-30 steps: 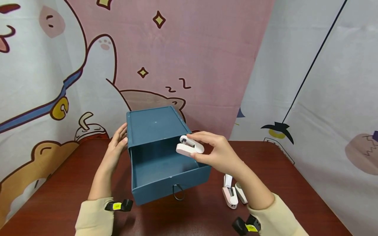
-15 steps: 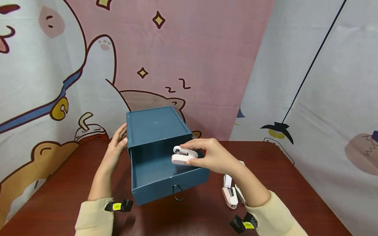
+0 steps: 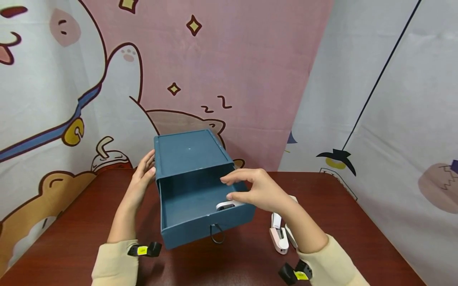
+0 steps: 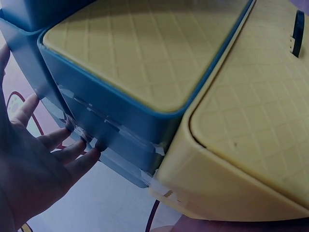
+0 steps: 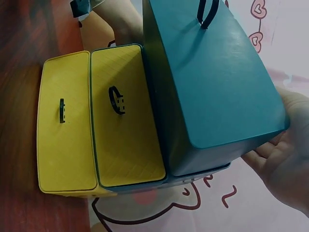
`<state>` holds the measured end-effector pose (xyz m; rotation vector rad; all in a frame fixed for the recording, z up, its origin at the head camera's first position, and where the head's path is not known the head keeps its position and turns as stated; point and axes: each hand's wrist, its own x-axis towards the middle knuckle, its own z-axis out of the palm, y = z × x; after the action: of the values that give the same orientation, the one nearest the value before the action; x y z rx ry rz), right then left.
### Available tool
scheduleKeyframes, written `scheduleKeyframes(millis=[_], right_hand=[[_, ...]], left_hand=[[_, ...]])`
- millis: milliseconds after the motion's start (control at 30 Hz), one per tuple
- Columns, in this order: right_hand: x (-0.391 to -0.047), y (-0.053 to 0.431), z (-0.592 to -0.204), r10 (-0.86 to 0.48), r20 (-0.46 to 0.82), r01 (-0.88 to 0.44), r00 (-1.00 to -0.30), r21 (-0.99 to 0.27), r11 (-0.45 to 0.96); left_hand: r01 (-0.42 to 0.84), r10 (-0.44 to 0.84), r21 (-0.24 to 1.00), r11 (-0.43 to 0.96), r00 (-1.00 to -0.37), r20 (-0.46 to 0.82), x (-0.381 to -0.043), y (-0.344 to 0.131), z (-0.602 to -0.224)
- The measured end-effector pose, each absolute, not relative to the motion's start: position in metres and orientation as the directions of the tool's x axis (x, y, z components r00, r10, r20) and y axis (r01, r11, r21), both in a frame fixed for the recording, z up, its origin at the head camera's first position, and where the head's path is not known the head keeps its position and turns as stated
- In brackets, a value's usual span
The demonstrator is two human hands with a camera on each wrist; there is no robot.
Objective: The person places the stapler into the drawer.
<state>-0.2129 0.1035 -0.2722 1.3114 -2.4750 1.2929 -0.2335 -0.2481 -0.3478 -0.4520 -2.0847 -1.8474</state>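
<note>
A blue drawer (image 3: 186,234) stands pulled out of the top of a drawer unit (image 3: 191,153). Inside it, by the front right corner, lies a white stapler (image 3: 224,205), partly hidden by the drawer's front wall. Just above the stapler hovers my right hand (image 3: 255,190), thumb and fingers spread apart with nothing between them. My left hand (image 3: 141,180) rests along the unit's left side; in the left wrist view its fingertips touch the blue side wall.
Below the blue drawer are two yellow drawer fronts (image 5: 128,145) with dark loop handles. White staplers (image 3: 280,240) lie on the brown table (image 3: 336,222) right of the unit, partly behind my right forearm. A printed cloth (image 3: 250,79) hangs behind.
My right hand has moved down and slightly left into the drawer and let go of the stapler, which now lies inside. The left hand has stayed in place.
</note>
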Motion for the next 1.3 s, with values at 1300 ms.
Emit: scheduleKeyframes(millis=[1300], right_hand=[[-0.211,0.168,-0.308,-0.351,0.578,-0.676,-0.737,-0.642,0.362]], left_hand=[[0.432,0.017,0.89,0.144,-0.9,0.435,-0.235,-0.249,-0.35]])
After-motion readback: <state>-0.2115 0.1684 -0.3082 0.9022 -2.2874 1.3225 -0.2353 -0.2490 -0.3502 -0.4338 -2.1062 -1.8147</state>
